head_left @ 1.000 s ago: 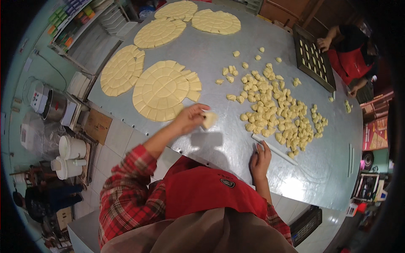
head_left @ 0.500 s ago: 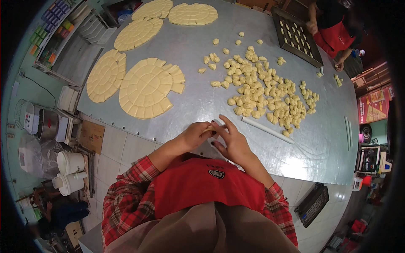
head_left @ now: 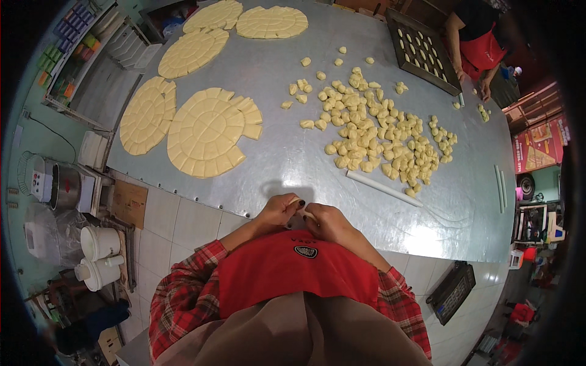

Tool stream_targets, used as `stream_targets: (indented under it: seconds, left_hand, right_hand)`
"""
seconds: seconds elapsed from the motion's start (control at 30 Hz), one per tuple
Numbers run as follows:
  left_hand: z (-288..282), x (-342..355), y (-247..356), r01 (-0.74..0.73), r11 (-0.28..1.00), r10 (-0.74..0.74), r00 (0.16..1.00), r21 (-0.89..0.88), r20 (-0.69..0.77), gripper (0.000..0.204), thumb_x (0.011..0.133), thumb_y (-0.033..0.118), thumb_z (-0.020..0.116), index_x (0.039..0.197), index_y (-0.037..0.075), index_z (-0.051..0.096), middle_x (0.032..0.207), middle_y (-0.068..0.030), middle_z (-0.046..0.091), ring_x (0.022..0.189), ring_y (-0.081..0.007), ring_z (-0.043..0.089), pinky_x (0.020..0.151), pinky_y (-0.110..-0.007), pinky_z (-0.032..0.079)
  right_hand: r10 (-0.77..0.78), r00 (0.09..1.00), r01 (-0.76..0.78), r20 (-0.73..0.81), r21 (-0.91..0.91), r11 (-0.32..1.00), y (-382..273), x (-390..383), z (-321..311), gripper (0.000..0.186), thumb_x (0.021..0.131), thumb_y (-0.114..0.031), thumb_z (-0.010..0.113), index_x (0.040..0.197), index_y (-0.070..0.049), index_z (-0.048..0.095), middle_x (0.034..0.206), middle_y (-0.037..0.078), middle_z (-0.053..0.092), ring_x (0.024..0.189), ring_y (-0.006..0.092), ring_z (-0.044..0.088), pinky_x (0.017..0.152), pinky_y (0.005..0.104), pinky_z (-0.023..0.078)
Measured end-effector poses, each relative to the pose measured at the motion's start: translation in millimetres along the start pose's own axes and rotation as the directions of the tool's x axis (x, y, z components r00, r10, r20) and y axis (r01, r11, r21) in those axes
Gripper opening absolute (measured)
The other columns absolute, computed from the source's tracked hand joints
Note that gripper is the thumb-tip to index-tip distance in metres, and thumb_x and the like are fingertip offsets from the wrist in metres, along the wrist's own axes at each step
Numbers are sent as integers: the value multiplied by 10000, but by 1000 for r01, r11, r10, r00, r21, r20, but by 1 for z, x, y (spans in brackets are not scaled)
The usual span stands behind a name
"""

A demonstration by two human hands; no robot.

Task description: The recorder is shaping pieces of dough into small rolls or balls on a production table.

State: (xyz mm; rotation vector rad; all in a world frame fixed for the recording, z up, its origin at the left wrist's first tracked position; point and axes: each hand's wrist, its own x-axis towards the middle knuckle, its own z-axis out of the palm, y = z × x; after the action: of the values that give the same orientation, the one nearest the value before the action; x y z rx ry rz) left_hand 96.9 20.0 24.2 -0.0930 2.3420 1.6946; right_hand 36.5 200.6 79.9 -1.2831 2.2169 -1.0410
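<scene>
Close together in front of my red apron, my left hand (head_left: 279,210) and my right hand (head_left: 328,222) are both closed, fingers curled inward. A bit of pale dough (head_left: 295,200) pokes out at the left fingertips, and another pale bit shows by the right fingers. Whether these are one piece or two I cannot tell. Beyond my hands lies a flat dough round (head_left: 206,131) scored into pieces, its right edge partly taken away. To the right spreads a heap of small dough lumps (head_left: 360,131), with a white rod (head_left: 383,188) along its near side.
More scored dough rounds (head_left: 148,116) lie at the far left of the metal table (head_left: 293,158). A dark tray (head_left: 421,52) of shaped dough stands at the far right, where a co-worker in a red apron (head_left: 482,52) handles dough. Two thin rods (head_left: 500,189) lie near the right edge.
My right hand's fingers, spread before, have curled closed. Both hands have come down nearer my apron and drawn slightly apart. The view has shifted a little.
</scene>
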Motion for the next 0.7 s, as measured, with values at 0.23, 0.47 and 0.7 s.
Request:
stream_targets:
  seconds: [0.23,0.47,0.7]
  left_hand:
    - [-39,28,6,-12,876,-106,970,-483,-217,378,929,97,408,1304,60,378,969,-18,579,737,-65,501,613,-190,391]
    - [8,65,30,456,334,195,823,-825,534,688,910,528,384,1390,63,219,1314,-92,418,1183,-187,414,1006,-363,297]
    - [-127,89,40,180,858,19,925,481,-380,301,774,342,642,802,50,572,858,-130,595,748,-310,580,633,-402,456]
  right_hand:
    - [316,941,-212,-120,519,828,15,-2,-18,249,788,4,478,1031,-40,508,841,146,562,681,279,559,625,314,456]
    - [119,952,-182,-284,-207,961,35,9,-37,284,771,-106,622,1039,-36,559,842,177,571,740,337,581,627,394,471]
    - [127,632,-646,-765,-429,631,157,-96,-213,617,685,49,559,1276,-17,393,1282,198,442,1202,353,411,988,407,336]
